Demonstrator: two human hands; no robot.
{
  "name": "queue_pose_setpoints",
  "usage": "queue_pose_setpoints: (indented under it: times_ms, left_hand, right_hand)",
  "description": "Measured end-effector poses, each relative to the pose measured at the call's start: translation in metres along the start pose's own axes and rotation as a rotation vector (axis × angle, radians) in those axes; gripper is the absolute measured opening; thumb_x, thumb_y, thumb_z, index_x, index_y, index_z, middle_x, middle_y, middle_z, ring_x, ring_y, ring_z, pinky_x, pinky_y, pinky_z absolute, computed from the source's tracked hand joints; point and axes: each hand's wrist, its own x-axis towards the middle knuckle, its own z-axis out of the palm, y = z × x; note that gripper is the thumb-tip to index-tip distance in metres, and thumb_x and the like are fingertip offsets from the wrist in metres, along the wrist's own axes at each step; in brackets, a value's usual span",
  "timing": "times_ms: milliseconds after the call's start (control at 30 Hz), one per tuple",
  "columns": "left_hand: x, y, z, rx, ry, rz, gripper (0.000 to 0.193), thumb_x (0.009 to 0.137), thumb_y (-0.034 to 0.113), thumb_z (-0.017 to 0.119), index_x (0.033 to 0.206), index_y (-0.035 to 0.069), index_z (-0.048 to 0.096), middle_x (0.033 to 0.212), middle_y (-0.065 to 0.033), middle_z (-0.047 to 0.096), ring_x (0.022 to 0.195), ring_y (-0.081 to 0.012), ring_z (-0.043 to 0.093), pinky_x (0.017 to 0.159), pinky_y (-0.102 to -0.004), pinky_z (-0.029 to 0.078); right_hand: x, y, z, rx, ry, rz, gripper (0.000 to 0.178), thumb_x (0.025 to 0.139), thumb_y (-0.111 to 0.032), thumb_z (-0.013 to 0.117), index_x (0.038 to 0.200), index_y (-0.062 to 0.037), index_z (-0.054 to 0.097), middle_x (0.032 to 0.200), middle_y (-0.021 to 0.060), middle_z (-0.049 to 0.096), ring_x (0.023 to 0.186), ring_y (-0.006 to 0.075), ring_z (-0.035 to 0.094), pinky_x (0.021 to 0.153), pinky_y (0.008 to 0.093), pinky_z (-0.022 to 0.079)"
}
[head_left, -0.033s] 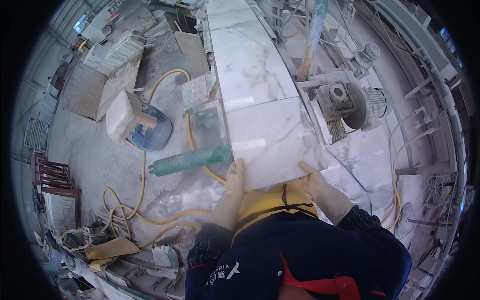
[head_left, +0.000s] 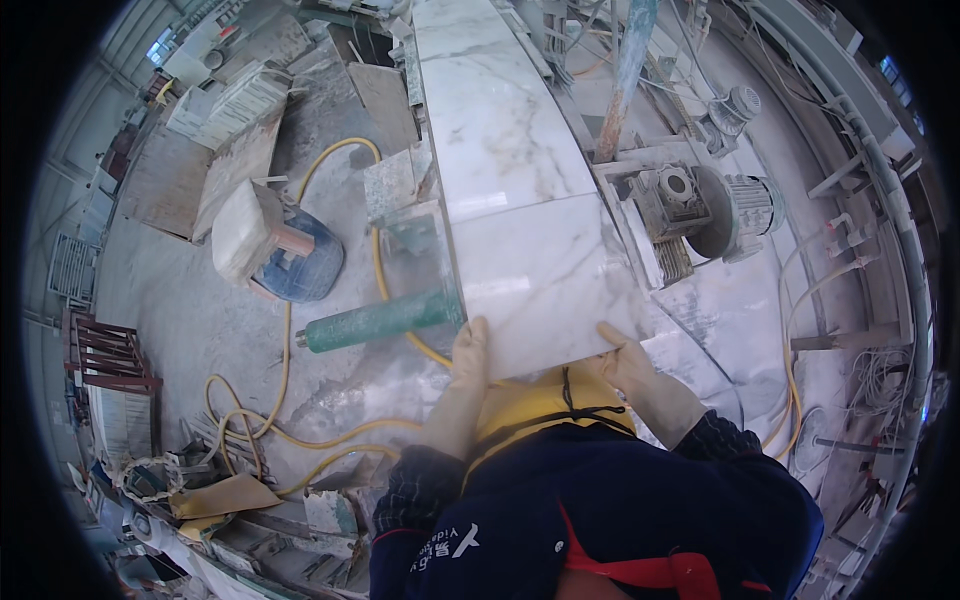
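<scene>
A white marble slab (head_left: 545,275) with grey veins lies flat on a long conveyor line, its near edge close to my yellow apron (head_left: 545,405). My left hand (head_left: 470,350), in a pale rubber glove, grips the slab's left edge by the near corner, thumb on top and fingers out of sight beneath. At the near right corner, my right hand (head_left: 622,360) in a matching glove holds the edge, its thumb lying on the upper face. Another veined marble slab (head_left: 505,110) stretches away ahead, meeting this one at a thin seam.
A green roller (head_left: 380,320) juts out left of the slab. Farther left, a yellow hose (head_left: 288,350) loops over the dusty floor near a blue tub (head_left: 305,265). To the right stand a motor (head_left: 745,215) and a rusty pole (head_left: 625,85). Scrap pieces (head_left: 290,530) lie at lower left.
</scene>
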Motion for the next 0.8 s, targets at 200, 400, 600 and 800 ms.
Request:
queue_pose_setpoints:
  times_ms: [200, 400, 600, 800]
  left_hand:
    - [-0.001, 0.010, 0.001, -0.057, 0.007, 0.009, 0.046, 0.100, 0.041, 0.051, 0.119, 0.000, 0.061, 0.102, -0.0058, 0.062, 0.090, -0.0163, 0.056, 0.082, -0.0336, 0.047]
    - [0.006, 0.004, 0.003, -0.035, 0.046, -0.012, 0.046, 0.101, 0.043, 0.052, 0.118, 0.002, 0.061, 0.098, -0.0023, 0.061, 0.086, -0.0132, 0.056, 0.077, -0.0322, 0.048]
    - [0.008, 0.001, 0.003, -0.033, 0.048, 0.000, 0.045, 0.104, 0.040, 0.050, 0.123, -0.001, 0.058, 0.104, -0.0059, 0.061, 0.092, -0.0152, 0.054, 0.086, -0.0338, 0.046]
    - [0.030, -0.025, 0.005, -0.088, 0.081, 0.084, 0.042, 0.104, 0.035, 0.049, 0.115, -0.003, 0.061, 0.100, -0.0053, 0.061, 0.089, -0.0146, 0.053, 0.083, -0.0342, 0.047]
  right_hand:
    - [0.008, 0.000, 0.003, -0.103, 0.049, -0.097, 0.050, 0.103, -0.027, 0.051, 0.140, 0.0069, 0.044, 0.139, 0.0291, 0.052, 0.127, 0.0415, 0.054, 0.113, 0.0510, 0.040]
    - [0.043, -0.011, -0.053, 0.140, -0.055, -0.044, 0.030, 0.096, -0.003, 0.062, 0.126, -0.0019, 0.057, 0.127, 0.0141, 0.064, 0.119, 0.0288, 0.062, 0.102, 0.0451, 0.054]
    - [0.097, -0.005, -0.121, -0.295, 0.121, -0.327, 0.027, 0.095, -0.002, 0.063, 0.122, -0.0023, 0.058, 0.122, 0.0130, 0.066, 0.112, 0.0285, 0.066, 0.096, 0.0442, 0.058]
    - [0.088, -0.009, -0.114, -0.386, 0.093, -0.309, 0.028, 0.096, -0.004, 0.062, 0.124, -0.0004, 0.057, 0.123, 0.0154, 0.066, 0.114, 0.0303, 0.065, 0.097, 0.0432, 0.056]
